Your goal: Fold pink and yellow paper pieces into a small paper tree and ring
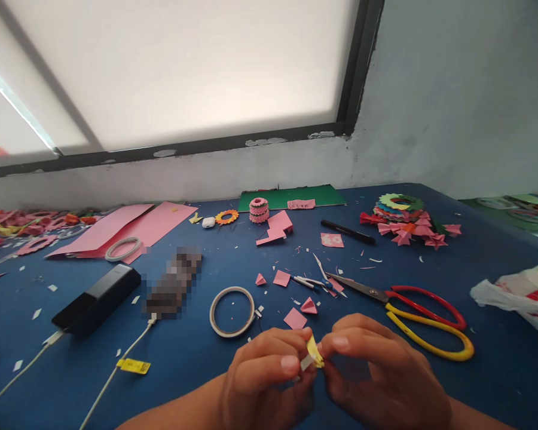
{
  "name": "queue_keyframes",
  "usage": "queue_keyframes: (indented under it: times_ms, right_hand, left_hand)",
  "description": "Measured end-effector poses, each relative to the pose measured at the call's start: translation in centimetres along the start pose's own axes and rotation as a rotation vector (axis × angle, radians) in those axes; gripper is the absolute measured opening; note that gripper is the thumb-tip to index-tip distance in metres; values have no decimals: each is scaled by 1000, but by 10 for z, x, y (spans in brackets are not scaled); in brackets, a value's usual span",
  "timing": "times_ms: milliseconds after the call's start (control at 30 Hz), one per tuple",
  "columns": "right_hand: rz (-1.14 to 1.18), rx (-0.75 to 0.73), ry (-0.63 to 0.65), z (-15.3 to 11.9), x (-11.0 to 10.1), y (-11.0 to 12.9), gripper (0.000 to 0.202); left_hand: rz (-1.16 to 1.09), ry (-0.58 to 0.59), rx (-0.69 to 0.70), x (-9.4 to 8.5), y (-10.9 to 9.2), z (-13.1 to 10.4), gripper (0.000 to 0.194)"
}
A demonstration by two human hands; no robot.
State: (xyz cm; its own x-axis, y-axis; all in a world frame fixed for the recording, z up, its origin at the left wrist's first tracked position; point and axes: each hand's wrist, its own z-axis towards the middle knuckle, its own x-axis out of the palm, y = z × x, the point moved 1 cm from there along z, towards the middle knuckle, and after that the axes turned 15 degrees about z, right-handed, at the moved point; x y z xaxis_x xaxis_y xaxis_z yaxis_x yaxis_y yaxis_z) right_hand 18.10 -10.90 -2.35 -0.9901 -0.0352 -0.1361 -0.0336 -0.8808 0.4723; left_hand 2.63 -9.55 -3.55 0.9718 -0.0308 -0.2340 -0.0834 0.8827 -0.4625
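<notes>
Between my two hands is a small folded piece of yellow paper [314,351], with a pale strip [306,362] on its near side. My left hand [264,373] pinches it from the left with thumb and fingertips. From the right, the thumb and forefinger of my right hand [385,367] close on its edge. Just beyond the fingers lie a pink paper square [295,319] and a folded pink piece [309,306]. A roll of tape [232,312] lies flat to the left. Scissors with red and yellow handles [430,322] rest beyond my right hand.
A black power bank [96,298] and a blurred-out object [173,283] with cables lie left. Pink sheets [121,230], a stack of pink rings [259,210], a black pen [347,232] and paper flowers [407,224] sit farther back. A plastic bag [520,292] is at right.
</notes>
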Motion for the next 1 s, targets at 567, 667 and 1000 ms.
queue_keyframes:
  times_ms: [567, 667, 1000]
  right_hand:
    - [-16, -70, 62, 2, -9, 4, 35]
    - [-40, -96, 95, 3, -10, 4, 27]
    - [165, 188, -56, -1, -3, -3, 38]
  left_hand:
    - [53, 87, 63, -11, -1, 11, 67]
    - [79, 140, 83, -13, 0, 9, 72]
    - [-96, 87, -213, -5, 1, 5, 64]
